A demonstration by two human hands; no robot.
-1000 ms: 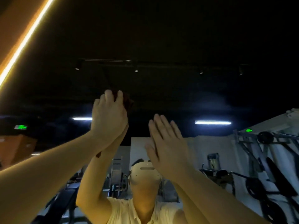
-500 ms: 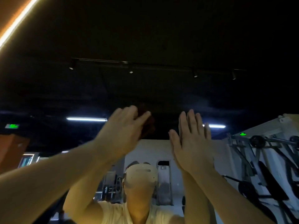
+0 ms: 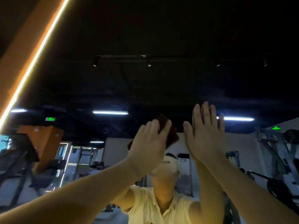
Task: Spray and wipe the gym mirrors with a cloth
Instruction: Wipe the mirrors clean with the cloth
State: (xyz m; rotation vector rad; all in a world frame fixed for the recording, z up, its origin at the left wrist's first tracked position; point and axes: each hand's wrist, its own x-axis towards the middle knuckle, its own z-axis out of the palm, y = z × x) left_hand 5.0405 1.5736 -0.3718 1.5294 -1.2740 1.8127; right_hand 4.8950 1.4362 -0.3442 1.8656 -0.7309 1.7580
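The gym mirror (image 3: 161,81) fills the view and reflects a dark ceiling and me in a pale shirt. My left hand (image 3: 149,143) presses a dark red cloth (image 3: 170,135) flat against the glass at about head height, fingers spread over it. My right hand (image 3: 205,135) lies open and flat on the glass just to the right of the cloth, holding nothing. No spray bottle is in view.
An orange frame with a lit LED strip (image 3: 34,62) runs diagonally along the mirror's left edge. Weight machines (image 3: 278,159) and racks (image 3: 80,160) appear in the reflection behind me.
My left hand has slid the cloth to the right and down across the glass. My right hand has shifted to the right, still flat on the mirror.
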